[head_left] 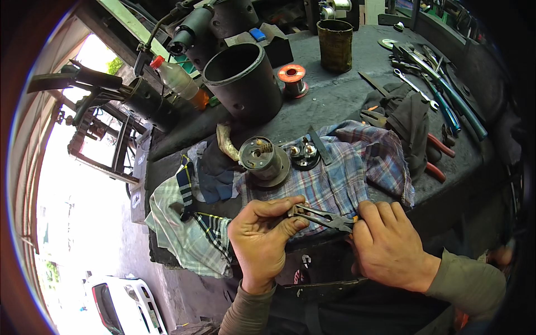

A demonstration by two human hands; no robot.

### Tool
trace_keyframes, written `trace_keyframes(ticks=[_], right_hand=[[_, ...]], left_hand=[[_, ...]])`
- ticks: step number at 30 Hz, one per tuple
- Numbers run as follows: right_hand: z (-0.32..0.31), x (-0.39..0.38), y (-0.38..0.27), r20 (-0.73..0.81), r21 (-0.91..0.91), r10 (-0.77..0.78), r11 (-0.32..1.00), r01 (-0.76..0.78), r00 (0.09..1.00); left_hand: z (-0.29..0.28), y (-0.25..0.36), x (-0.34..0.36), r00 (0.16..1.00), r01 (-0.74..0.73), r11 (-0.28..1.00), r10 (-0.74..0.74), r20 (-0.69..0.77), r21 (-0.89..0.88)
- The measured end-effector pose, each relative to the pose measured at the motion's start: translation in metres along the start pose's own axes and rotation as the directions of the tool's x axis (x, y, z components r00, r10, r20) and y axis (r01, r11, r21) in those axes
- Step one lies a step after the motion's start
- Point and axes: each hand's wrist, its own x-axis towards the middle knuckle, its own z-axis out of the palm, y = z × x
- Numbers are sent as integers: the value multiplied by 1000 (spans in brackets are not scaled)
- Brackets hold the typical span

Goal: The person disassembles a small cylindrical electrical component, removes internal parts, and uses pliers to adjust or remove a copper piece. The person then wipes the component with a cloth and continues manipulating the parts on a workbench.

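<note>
Between thumb and fingers, my left hand (261,237) pinches a small brownish metal piece (298,211). My right hand (389,240) is wrapped round the handles of long-nose pliers (334,221), and an orange bit of grip shows by the fingers. The pliers' jaws point left and reach the small piece; whether they clamp it I cannot tell. Just beyond my hands, a cylindrical metal housing (262,164) with a coil spring inside stands on a plaid cloth (340,173). To its right sits a round black cap (305,155) with metal terminals, beside a flat dark metal strip (320,146).
Red-handled pliers (434,170) lie on a dark rag (406,120) at right, below several wrenches and other tools (432,84). A large black cylinder (244,84), a solder spool (293,81), a rusty can (335,47) and a plastic bottle (176,78) stand farther back.
</note>
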Motion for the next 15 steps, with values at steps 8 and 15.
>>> trace_keyframes(ticks=[8,15], right_hand=[[1,-1,-1,74,24,31,999,-33,997],[-3,2,-9,-2,-11,49,999,-49,999]], left_hand=[[-1,-5,-1,1000,-25,998,25,-7,65],[-1,-2,-1,999,-54,998,54,-3,-8]])
